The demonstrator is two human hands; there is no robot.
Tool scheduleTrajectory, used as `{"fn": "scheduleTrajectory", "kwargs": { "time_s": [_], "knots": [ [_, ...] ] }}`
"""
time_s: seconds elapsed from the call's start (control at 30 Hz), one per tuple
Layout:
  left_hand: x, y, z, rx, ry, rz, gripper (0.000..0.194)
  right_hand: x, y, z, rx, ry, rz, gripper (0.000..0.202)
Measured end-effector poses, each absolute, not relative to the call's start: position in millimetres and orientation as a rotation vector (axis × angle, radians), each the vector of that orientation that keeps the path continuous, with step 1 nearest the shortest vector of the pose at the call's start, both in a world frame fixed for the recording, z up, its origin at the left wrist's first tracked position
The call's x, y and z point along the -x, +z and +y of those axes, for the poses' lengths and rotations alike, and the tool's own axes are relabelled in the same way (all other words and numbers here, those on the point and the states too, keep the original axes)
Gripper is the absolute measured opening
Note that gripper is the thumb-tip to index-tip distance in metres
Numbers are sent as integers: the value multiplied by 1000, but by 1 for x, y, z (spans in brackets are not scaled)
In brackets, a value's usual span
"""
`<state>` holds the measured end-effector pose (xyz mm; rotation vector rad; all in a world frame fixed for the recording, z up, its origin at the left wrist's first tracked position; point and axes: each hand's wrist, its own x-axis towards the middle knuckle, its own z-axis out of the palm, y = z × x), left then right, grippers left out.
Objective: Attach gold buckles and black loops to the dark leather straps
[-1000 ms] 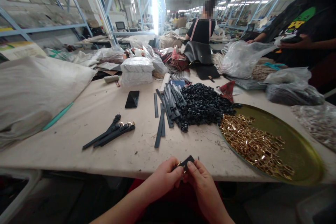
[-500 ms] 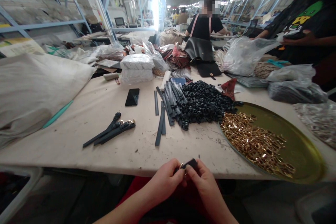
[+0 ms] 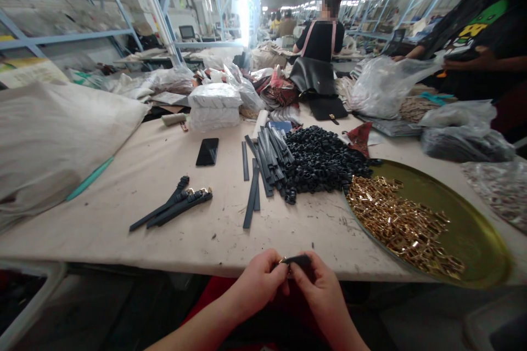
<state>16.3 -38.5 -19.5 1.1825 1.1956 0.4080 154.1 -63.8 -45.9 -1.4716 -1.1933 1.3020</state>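
At the table's front edge, my left hand pinches a gold buckle, mostly hidden by the fingers. A black strap runs from the buckle into my right hand, whose thumb and fingers are closed on it. Several finished-looking black straps with gold buckles lie at the left. Ahead of my hands is a stack of flat black strips, with a heap of small black loops against it. Gold buckles are piled in a round tray at the right.
A black phone lies left of the strips. Behind are plastic-wrapped packs and a black leather bag. A person stands beyond the table; another is at the right. Pale cloth covers the left side.
The black strap between my hands has tilted, now lying flatter and reaching toward my right fingers. Both hands stay in nearly the same place. The person beyond has shifted slightly right.
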Motion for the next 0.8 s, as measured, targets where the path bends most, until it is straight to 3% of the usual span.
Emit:
{"fn": "scheduleTrajectory", "kwargs": {
  "time_s": [0.1, 0.33, 0.5, 0.7, 0.8],
  "knots": [
    [-15, -17, -40, -1324, 392, 1281, 21, -155, -51, -67, 1530, 1197, -1276, 19],
    [-5, -9, -39, -1323, 265, 1187, 18, -159, -59, -59, 1358, 1596, -1090, 27],
    [-5, -10, -27, -1384, 318, 1225, 21, -158, -44, -51, 1421, 1445, -1209, 26],
    [-1, 5, -22, -1653, 325, 1189, 20, -163, -28, -31, 1370, 1660, -1150, 29],
    [0, -2, -16, -1569, 332, 1187, 23, -159, -30, -29, 1363, 1606, -1241, 32]
  ]
}}
